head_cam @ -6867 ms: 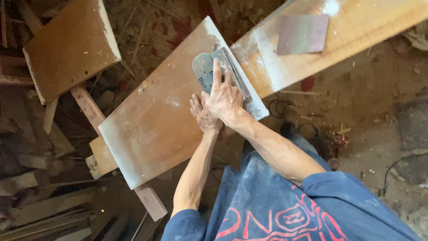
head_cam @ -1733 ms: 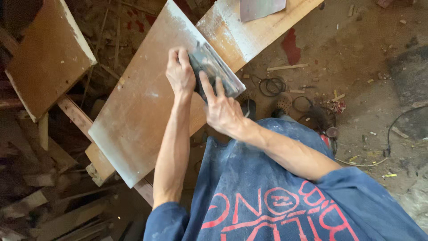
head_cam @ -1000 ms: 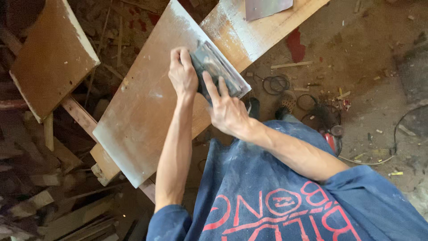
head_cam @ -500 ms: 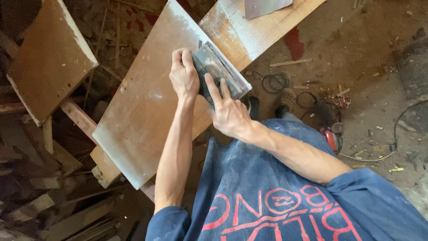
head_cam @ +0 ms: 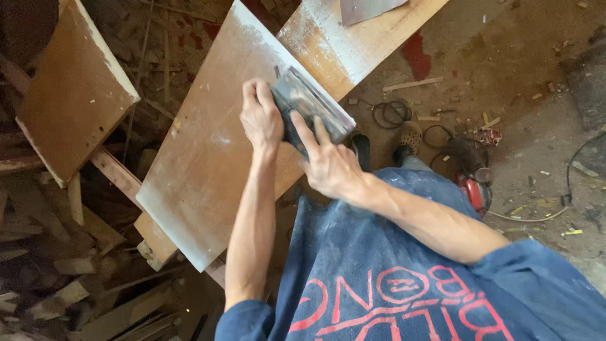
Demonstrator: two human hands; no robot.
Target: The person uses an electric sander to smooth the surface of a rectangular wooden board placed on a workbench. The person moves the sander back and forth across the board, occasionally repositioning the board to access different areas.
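A long brown wooden board (head_cam: 208, 158) lies slanted across a wider plank (head_cam: 353, 38). A grey hand sander (head_cam: 309, 110) with a flat rectangular base rests on the board near its right edge. My left hand (head_cam: 261, 117) grips the sander's left end. My right hand (head_cam: 328, 161) presses on the sander's near side, fingers spread over it. Pale dust streaks the board around the tool.
A second brown board (head_cam: 72, 95) leans at the left over a heap of scrap wood (head_cam: 57, 271). A grey sheet (head_cam: 366, 7) lies on the plank at the top. A red power tool (head_cam: 472, 186) and cables (head_cam: 391, 113) lie on the dusty floor at the right.
Both hands have stayed on the sander. It has slid slightly down the board over the last second; seven seconds ago my hands were stacked on it further right.
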